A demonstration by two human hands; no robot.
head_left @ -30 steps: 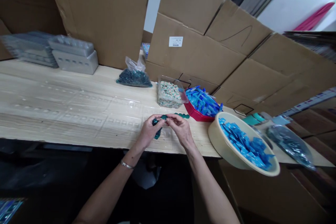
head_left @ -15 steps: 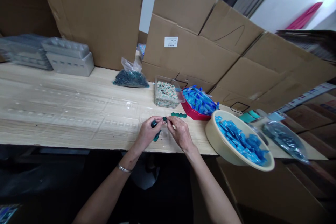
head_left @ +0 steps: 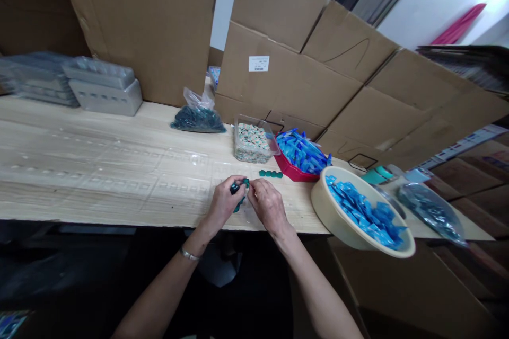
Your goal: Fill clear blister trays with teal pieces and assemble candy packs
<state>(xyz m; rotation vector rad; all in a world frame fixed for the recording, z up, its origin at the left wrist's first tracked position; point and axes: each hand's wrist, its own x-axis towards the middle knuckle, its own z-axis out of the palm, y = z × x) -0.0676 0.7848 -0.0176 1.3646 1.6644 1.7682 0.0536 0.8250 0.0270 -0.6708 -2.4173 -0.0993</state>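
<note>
The left hand (head_left: 225, 204) grips green bits (head_left: 237, 188) over a long wood table (head_left: 278, 222)

The right hand (head_left: 269, 204) is curled up just beside it, with its fingers near the bits, but I can't tell if it holds one. A short row of green caps (head_left: 271, 174) sits on the table just past the hands, by a red tray (head_left: 292, 172) of blue packets. A big cream bowl (head_left: 330, 212) of blue packets is near on the right
</note>
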